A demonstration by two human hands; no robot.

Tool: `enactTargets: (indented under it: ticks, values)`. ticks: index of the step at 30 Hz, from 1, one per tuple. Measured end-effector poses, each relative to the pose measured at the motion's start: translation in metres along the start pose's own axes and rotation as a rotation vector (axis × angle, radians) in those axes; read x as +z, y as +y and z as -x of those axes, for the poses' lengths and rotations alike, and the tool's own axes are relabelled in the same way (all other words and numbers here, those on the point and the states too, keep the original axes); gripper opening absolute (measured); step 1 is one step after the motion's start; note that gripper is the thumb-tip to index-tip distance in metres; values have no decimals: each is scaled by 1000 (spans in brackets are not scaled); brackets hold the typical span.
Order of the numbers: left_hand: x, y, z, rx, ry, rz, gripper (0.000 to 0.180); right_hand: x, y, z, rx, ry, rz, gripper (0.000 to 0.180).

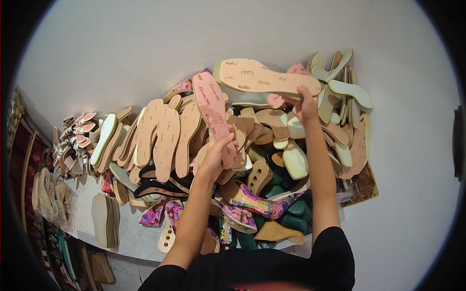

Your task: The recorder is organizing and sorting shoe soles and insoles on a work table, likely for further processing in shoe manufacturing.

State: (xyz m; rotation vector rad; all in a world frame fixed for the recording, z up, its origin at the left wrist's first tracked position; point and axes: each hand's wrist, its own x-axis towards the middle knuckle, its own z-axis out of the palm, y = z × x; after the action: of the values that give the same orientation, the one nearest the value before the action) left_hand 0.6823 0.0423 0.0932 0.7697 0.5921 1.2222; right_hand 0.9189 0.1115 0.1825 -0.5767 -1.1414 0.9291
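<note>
My left hand (217, 156) is closed round the heel end of a pink insole (212, 109) with red printing, its toe end tilted away from me. In my right hand (307, 105) is the narrow end of a beige insole (262, 75) with dark printed marks. It is held nearly level above the pile, its wide end pointing left, and a paler edge shows at that end. Beneath both hands spreads a heap of shoe parts, with beige insoles (166, 143) leaning together at the left and a cream sole (295, 162) in the middle.
Floral wedge heels (255, 201), a tan wedge (280, 234) and dark green pieces (298, 213) lie nearest me. A stack of soles (106, 220) stands at the table's front left. Strappy uppers (77, 138) are heaped far left. The wall (145, 53) rises behind the pile.
</note>
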Motion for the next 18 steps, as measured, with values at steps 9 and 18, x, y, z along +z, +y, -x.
enactTargets:
  ticks: [9,18]
  values:
    - [13,-6,9,108,24,33,32,15,59,87,90,275,-368,30]
    - [6,-9,24,199,-50,261,25,43,93,159,-74,208,-18,48]
